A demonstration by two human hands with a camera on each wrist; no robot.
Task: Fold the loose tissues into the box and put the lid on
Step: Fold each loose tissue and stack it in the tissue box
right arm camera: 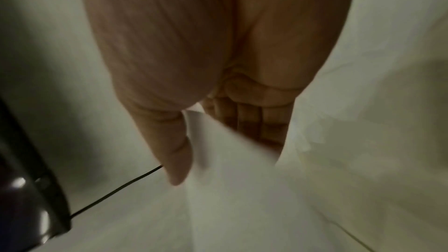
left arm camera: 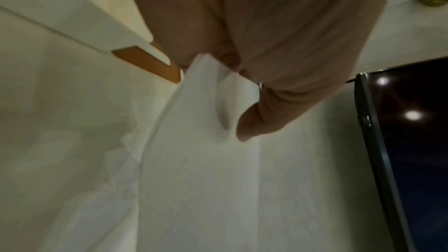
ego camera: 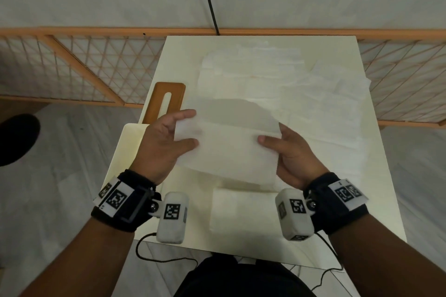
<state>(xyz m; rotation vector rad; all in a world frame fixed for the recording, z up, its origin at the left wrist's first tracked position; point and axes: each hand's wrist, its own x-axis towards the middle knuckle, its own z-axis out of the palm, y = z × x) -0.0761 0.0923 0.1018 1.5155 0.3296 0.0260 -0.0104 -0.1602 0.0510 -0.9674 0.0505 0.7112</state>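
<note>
Both wrists carry black bands with square black-and-white marker tags, no readable words on them. Just past them, the left hand (ego camera: 166, 142) and right hand (ego camera: 289, 152) each pinch a side edge of one tissue (ego camera: 229, 149), thumbs on top, held above the cream desk (ego camera: 376, 176). A folded tissue stack (ego camera: 241, 210) lies below it at the near edge; loose tissues (ego camera: 277, 84) spread across the far half. Left of these sits a wooden lid (ego camera: 166, 101) with a slot. Only the right wrist view shows that hand's fingers (right arm camera: 249, 118) curled beneath the sheet.
</note>
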